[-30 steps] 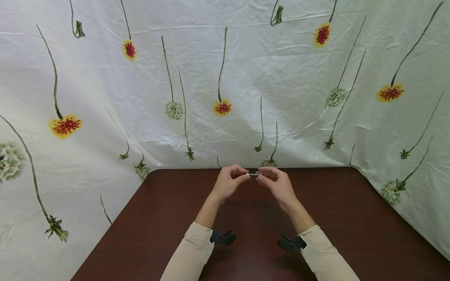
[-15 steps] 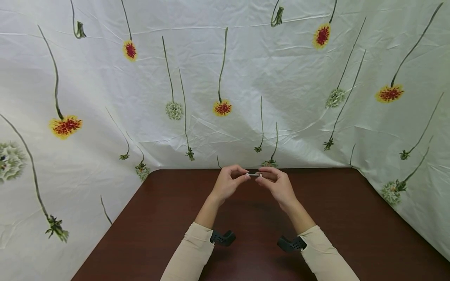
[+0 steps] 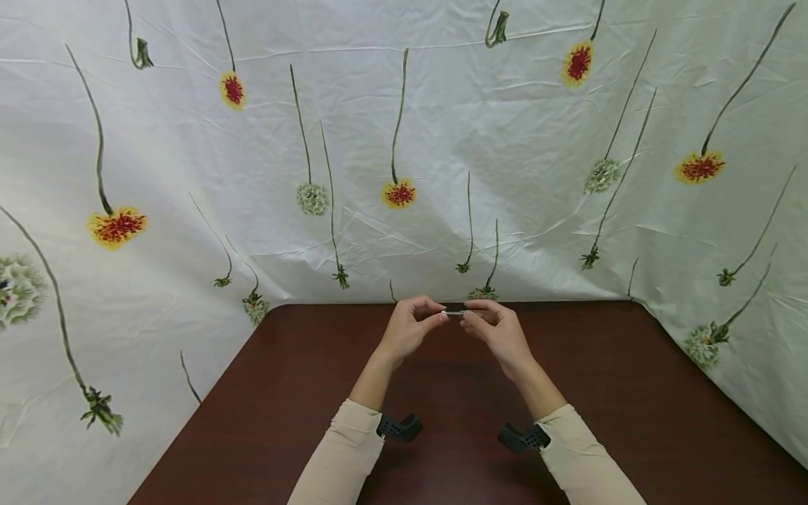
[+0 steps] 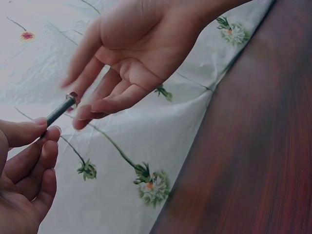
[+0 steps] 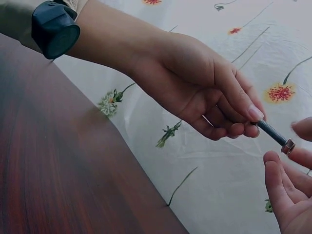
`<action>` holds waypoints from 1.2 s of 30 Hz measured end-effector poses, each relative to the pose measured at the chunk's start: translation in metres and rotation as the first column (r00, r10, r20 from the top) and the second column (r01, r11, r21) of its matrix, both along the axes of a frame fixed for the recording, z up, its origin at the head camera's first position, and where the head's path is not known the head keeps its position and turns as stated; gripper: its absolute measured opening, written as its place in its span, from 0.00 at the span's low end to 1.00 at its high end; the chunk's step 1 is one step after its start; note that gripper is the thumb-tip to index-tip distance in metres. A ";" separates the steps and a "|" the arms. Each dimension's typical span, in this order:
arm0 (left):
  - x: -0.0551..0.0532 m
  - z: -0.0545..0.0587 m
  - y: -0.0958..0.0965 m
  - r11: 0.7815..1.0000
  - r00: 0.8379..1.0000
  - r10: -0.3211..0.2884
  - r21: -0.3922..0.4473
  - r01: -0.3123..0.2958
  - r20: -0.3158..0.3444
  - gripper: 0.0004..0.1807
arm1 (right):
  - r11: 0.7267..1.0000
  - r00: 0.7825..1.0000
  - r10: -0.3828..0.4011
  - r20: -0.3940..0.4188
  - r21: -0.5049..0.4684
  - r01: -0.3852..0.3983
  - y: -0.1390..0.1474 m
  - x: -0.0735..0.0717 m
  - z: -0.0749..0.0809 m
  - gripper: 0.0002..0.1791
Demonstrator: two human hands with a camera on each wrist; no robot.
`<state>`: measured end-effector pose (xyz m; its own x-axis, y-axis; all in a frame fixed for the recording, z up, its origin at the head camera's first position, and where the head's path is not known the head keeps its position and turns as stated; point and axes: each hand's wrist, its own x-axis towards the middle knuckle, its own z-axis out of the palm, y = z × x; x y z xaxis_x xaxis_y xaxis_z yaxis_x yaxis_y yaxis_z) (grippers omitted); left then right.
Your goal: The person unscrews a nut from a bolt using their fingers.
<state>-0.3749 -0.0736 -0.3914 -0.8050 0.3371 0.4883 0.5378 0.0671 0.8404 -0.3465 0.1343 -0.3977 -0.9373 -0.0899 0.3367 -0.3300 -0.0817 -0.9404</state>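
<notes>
A metal bolt [image 3: 454, 313] is held level between both hands above the far part of the table. My left hand [image 3: 405, 331] pinches its threaded shaft between thumb and fingers, which shows closely in the right wrist view. At the bolt's other end is a shiny hex piece [image 5: 288, 146]; whether it is a head or a nut I cannot tell. My right hand [image 3: 501, 337] has its fingers spread loosely around that hex end. One fingertip [image 4: 73, 105] lies against or just behind the hex piece, and the thumb appears apart from it.
The dark reddish-brown table [image 3: 284, 421] has rounded far corners. A pale cloth [image 3: 265, 140] printed with flowers hangs behind and beside it. Each forearm has a beige sleeve [image 3: 341, 449] and a black wrist device [image 3: 399, 428].
My right thumb dropped from the bolt's end half a second ago, and now it is raised nearer again. My left hand and the bolt stay in place.
</notes>
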 end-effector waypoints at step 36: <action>0.000 -0.002 -0.001 1.000 1.000 -0.026 0.003 0.026 -0.012 0.09 | 0.995 0.998 0.053 0.027 -0.082 -0.051 0.000 0.003 0.002 0.17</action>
